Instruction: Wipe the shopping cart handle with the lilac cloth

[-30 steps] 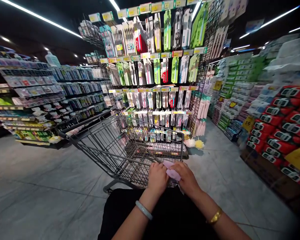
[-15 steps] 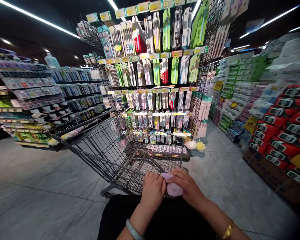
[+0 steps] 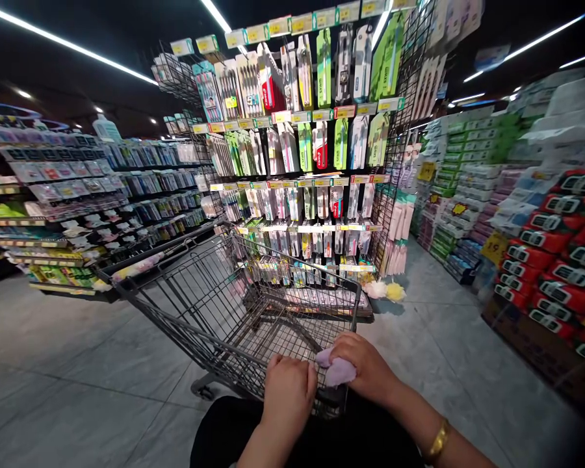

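Observation:
My right hand point(image 3: 368, 367) is closed around a bunched lilac cloth point(image 3: 340, 372), which sticks out to the left of the fingers above the near corner of the shopping cart point(image 3: 185, 318). Just left of the cloth, apart from it, my left hand point(image 3: 288, 393) is closed with its fingers curled over the cart's near rim; its fingertips are hidden. The black wire cart is tilted in view, and its basket holds nothing that I can see. A soft pale-coloured sleeve point(image 3: 137, 265) wraps the handle at the left.
Ahead stands a wire rack point(image 3: 392, 162) hung with packaged toothbrushes point(image 3: 324, 68). Stacked red packs point(image 3: 533, 260) line the right side. More stocked shelves point(image 3: 68, 227) stand at the left. Grey tiled floor point(image 3: 78, 383) runs around the cart.
My left hand has let go of the lilac cloth and moved left and down onto the cart rim. The cloth stays in my right hand. The view has shifted slightly.

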